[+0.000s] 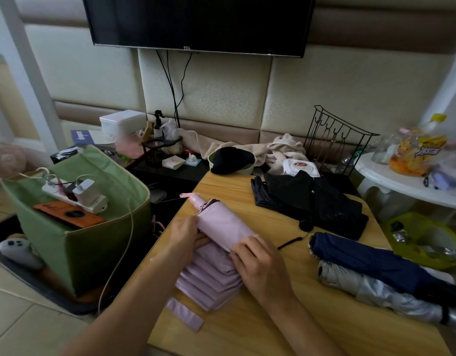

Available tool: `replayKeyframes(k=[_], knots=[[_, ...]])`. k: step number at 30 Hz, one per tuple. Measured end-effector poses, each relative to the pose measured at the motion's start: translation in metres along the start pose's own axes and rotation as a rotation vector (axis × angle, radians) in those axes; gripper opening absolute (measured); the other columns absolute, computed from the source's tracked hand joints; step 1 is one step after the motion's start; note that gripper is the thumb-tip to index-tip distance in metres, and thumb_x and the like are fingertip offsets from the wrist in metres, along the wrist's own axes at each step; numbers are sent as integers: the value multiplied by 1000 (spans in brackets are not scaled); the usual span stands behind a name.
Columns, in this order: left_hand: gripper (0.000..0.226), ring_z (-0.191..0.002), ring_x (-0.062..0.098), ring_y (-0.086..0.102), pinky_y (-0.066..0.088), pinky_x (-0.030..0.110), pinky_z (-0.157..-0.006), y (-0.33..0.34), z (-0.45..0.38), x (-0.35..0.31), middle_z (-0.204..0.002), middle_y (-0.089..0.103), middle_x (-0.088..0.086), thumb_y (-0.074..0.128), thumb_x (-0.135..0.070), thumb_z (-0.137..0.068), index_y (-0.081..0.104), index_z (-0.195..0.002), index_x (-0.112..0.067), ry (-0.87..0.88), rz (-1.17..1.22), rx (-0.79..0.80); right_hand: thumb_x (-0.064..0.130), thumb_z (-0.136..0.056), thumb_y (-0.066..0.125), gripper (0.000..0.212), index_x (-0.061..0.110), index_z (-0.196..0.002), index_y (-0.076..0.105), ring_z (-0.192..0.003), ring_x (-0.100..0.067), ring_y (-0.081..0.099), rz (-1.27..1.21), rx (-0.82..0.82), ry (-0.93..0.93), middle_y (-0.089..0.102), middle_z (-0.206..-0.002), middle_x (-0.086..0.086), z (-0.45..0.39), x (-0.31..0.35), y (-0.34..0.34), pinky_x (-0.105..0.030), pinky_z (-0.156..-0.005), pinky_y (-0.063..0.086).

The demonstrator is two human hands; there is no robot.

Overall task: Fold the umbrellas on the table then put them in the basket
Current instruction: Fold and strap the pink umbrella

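1. The wooden tabletop [286, 327] is pale yellow with a rounded far corner, and it stands pushed up against a cluttered low shelf along a padded cream wall.
2. A dark television [198, 21] hangs on that wall, its cables trailing down behind the clutter.
3. At the near left edge of the tabletop lies the pink umbrella [221, 224] — its handle end points away toward the left, and its loose pleats fan out toward the person.
4. The left hand [184, 233] has its fingers closed on the cloth at the rolled part; the right hand [260, 265] presses down with fingers curled, pinching the edge of the fabric where roll meets pleats.
5. A pink strap [184, 314] lies flat on the wood just in front of the pleats.
6. Farther back on the right sits a black umbrella [311, 201], spread loose and unfolded.
7. Near the right edge a navy umbrella [370, 260] and a silver umbrella [375, 291] lie side by side, touching.
8. The green basket [93, 242] stands on the floor just left of the tabletop — a power strip [75, 194] and an orange case [70, 214] rest inside it.
9. A white round table [406, 181] with snack bags stands to the right.
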State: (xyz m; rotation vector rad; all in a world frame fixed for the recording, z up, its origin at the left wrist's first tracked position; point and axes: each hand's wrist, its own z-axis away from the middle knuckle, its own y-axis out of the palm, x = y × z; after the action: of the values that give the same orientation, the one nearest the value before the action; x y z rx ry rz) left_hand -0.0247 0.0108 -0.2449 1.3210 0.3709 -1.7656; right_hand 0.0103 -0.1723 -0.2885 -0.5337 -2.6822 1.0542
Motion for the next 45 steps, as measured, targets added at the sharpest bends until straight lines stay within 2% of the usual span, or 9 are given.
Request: replayKeyframes(k=[6,10,17,24,27,34,38,42,45], knots=[[33,-73,32,73,58,33,-50,-1,-7,4,-89,71,25,37,-11,-99,62,-110,8,-36,-21,15,0,-85,72,16,14,-93,69,-83,-22,57,-77,34,-50,59,-92,2,-3,-6,-5,-38,-72,52],[39,-85,32,77,63,38,-69,-7,-12,8,-94,76,23,65,-37,-98,71,-103,2,-7,-52,136,1,-81,75,14,13,-87,70,-83,-22,57,-134,100,-58,60,-89,2,-4,-11,-5,-38,-71,51],[24,-90,36,74,63,41,-76,-8,-27,19,-104,73,25,70,-20,-97,72,-99,3,-9,-99,31,20,-89,71,4,21,-90,75,-89,-10,56,-327,268,-5,62,-91,10,-12,-17,-15,-28,-76,50],[22,-82,33,70,61,34,-62,-10,-28,17,-99,71,23,61,-18,-103,69,-98,1,-47,-121,37,19,-100,64,4,20,-97,67,-87,-2,60,-425,-8,470,59,-97,8,-27,-11,-12,-9,-71,47],[21,-85,35,71,60,33,-61,-10,-29,18,-102,71,23,62,-19,-102,69,-106,0,-35,-154,24,20,-94,71,5,19,-94,66,-81,-3,58,-404,9,560,58,-95,6,-30,-17,-3,-7,-69,43],[17,-84,34,69,62,39,-68,-9,-36,18,-107,69,23,64,-17,-101,68,-101,0,-66,-146,22,50,-92,68,39,19,-113,61,-106,-18,50,-205,260,658,58,-110,2,-29,-25,15,-33,-89,45],[18,-84,36,70,61,42,-77,-8,-38,18,-102,70,25,66,-15,-99,70,-100,3,-63,-167,15,64,-82,70,56,16,-111,60,-103,-22,58,-243,391,702,63,-110,-1,-27,-23,13,-37,-81,48],[5,-78,38,67,60,42,-75,-8,-30,4,-80,65,18,67,-10,-81,65,-78,-6,68,-460,-60,62,-78,75,57,17,-109,60,-106,-24,59,-154,437,657,62,-112,-1,-27,-15,10,-36,-79,47],[33,-95,32,52,40,34,-72,-1,-14,-6,-105,50,9,67,-7,-82,52,-112,-9,370,-898,-253,59,-82,73,57,17,-118,58,-113,-25,58,-156,505,648,62,-121,-3,-30,-16,9,-35,-84,47]])
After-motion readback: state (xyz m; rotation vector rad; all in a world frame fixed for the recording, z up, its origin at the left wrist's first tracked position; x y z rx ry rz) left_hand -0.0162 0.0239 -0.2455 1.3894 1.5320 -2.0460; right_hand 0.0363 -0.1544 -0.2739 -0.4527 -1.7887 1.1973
